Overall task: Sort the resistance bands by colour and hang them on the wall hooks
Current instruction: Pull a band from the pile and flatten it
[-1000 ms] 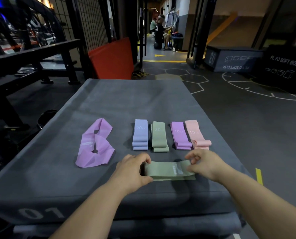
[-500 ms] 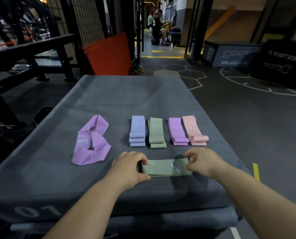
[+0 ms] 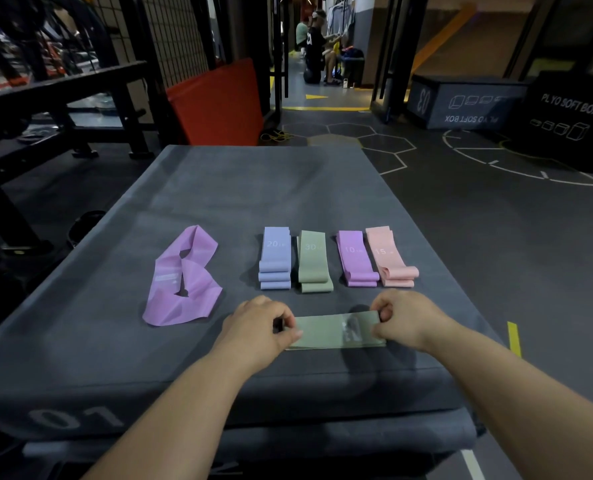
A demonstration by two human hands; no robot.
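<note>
A folded green band (image 3: 326, 331) lies flat near the front of the grey soft box (image 3: 239, 188). My left hand (image 3: 258, 327) pinches its left end and my right hand (image 3: 404, 318) pinches its right end. Behind it stand four folded stacks in a row: blue bands (image 3: 275, 258), green bands (image 3: 314, 261), purple bands (image 3: 355, 259) and pink bands (image 3: 390, 256). A loose, twisted purple band (image 3: 182, 277) lies apart to the left. No wall hooks show.
A black metal rack (image 3: 56, 98) stands at the left and a red mat (image 3: 219, 102) leans behind the box. Two dark plyo boxes (image 3: 468, 102) sit on the floor at the back right. People sit far down the corridor (image 3: 317, 50).
Both hands have stayed on the ends of the green band, drawing it slightly flatter and a little nearer the front. The stacks have not moved.
</note>
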